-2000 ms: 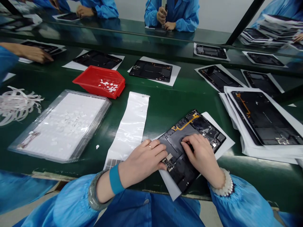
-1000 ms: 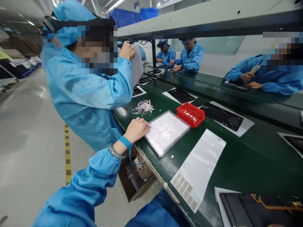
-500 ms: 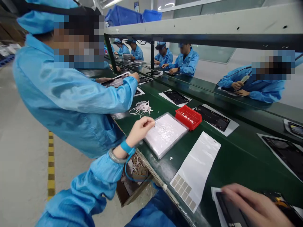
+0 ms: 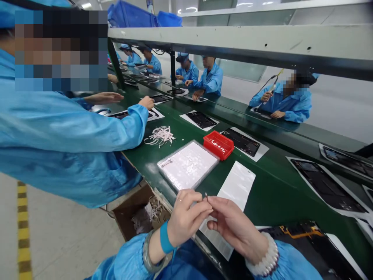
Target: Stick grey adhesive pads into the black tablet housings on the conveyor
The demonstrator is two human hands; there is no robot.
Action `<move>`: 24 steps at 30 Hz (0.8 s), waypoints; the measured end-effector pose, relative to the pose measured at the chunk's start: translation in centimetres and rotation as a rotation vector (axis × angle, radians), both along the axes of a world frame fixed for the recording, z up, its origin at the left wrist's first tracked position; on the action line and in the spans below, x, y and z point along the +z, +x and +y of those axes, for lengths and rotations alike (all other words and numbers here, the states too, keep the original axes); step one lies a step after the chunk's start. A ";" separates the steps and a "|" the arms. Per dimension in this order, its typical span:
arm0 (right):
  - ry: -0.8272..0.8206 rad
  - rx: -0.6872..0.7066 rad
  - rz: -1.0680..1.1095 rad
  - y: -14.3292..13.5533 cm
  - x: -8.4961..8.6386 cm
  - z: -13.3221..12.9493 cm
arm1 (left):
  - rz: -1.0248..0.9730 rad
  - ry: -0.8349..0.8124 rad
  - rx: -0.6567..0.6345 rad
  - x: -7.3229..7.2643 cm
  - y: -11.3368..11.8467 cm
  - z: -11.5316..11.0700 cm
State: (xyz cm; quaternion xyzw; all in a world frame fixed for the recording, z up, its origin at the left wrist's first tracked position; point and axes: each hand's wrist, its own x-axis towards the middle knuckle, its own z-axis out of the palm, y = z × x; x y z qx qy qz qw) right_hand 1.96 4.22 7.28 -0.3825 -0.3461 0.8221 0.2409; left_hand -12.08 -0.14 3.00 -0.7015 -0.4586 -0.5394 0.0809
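Note:
My left hand [image 4: 188, 217], with a blue wrist strap, and my right hand [image 4: 234, 221], with a white beaded bracelet, meet fingertip to fingertip over the bench's front edge. Their fingers are pinched together around a tiny dark piece [image 4: 206, 195], too small to name. Beneath and behind them lies a white sheet [image 4: 239, 181], partly covered by the hands. A flat pad [image 4: 171, 177] just beyond carries scattered small white pieces and a small pinkish tool-like item [image 4: 166, 162]. Close to my right forearm rests a black device panel [image 4: 320, 249] with an orange flex cable.
A red bin [image 4: 217, 142] holds small white pieces. White strips [image 4: 161, 136] lie heaped left of it. More black panels [image 4: 243, 142] on white sheets line the green bench. A co-worker's blue sleeve [image 4: 116, 128] is close at left. A shelf [image 4: 233, 46] spans overhead; a cardboard box [image 4: 125, 217] stands below.
My left hand has come down and right from the pad, and my right hand has moved left from the panel, so they now meet. My view has shifted right; the neighbour's hands have separated.

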 end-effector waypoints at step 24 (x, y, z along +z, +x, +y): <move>0.449 0.061 -0.454 0.6 0.9 2.7 | 0.272 -0.241 0.239 1.4 -4.8 5.3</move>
